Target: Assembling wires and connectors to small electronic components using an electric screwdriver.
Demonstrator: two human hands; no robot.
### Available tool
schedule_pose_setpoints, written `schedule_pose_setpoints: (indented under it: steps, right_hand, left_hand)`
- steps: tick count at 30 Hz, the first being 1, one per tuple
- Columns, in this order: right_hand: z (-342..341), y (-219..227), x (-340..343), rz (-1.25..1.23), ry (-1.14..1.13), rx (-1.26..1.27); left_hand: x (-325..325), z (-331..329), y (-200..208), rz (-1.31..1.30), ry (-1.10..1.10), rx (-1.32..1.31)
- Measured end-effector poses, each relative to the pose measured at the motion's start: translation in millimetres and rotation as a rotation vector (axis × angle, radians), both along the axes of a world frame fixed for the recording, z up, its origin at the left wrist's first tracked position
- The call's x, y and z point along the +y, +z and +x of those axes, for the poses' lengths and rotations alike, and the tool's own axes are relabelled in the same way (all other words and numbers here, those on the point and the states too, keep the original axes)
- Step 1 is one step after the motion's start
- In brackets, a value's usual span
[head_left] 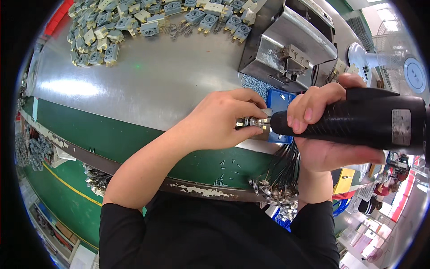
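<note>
Left hand (219, 117): While its thumb and fingers formed a narrow pinch, a small electrical component (253, 121) sat between their tips, just left of the blue tray (272, 99).
Component's look: it was shiny and rounded at the middle, with flat brass-coloured tabs; the fingers hid much of it.
Right hand (313, 115): it gripped a black power screwdriver (371, 120), nose toward the component; I could not tell whether they touched.
Screwdriver body: it was cylindrical and ribbed.
Worktop (156, 80): smooth, reflective metal bore blocky grey-and-cream housings (208, 21) and coiled wire springs (174, 31).
</note>
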State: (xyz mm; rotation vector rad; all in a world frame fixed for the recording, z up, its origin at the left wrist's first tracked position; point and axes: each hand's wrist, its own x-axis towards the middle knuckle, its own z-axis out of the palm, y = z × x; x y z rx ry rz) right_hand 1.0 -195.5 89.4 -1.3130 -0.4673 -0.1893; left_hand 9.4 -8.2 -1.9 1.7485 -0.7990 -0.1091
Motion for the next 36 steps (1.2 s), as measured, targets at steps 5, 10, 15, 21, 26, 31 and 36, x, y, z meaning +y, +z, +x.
schedule_pose_setpoints:
  steps: [5,10,15,21,26,31,36]
  right_hand:
    - [1,-3,-5,-0.065,0.097,-0.082]
    - [-3,-7,-5,-0.073,0.071,-0.037]
    - [-7,-7,-6,-0.094,0.037,0.009]
    - [-9,-1,-6,-0.120,-0.010,0.041]
    - [21,28,-22,0.055,0.193,-0.229]
    - [64,32,-40,0.056,-0.144,-0.257]
    - [73,32,-25,0.018,-0.391,-0.161]
  left_hand:
    - [1,0,-1,0.009,0.021,-0.008]
    - [-1,-2,0,0.012,0.023,0.002]
    - [-2,-3,2,0.004,0.012,0.031]
    - [-1,-3,1,-0.011,0.029,0.005]
    - [-1,-1,7,0.012,0.023,-0.040]
    - [-1,-3,8,0.018,0.008,-0.032]
    - [-1,-5,9,0.039,0.017,-0.071]
